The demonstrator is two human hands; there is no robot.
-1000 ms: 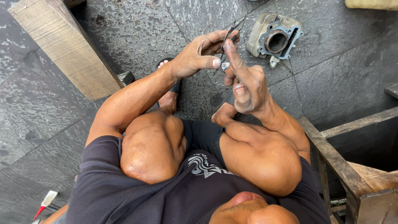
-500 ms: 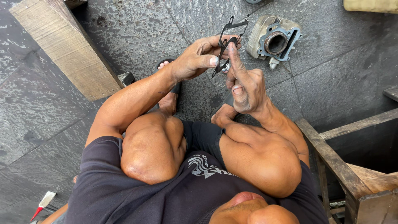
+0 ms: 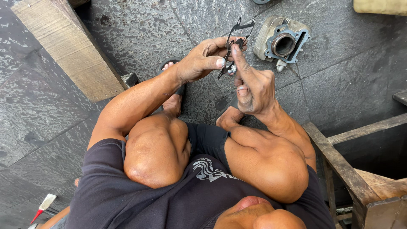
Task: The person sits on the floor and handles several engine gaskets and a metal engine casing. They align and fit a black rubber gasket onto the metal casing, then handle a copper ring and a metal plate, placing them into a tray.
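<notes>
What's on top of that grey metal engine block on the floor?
On the block lies a thin blue-grey gasket framing its round bore. The bore's inside is dark, so its depth is hidden. The left hand and right hand hold a separate black gasket nearby.

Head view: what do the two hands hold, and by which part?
A thin black gasket, pinched at its lower end between fingers of left hand and right hand.

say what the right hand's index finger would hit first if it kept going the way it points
Probably the thin black gasket that the right hand and left hand hold; beyond that, the stone floor, though depth is unclear.
</notes>
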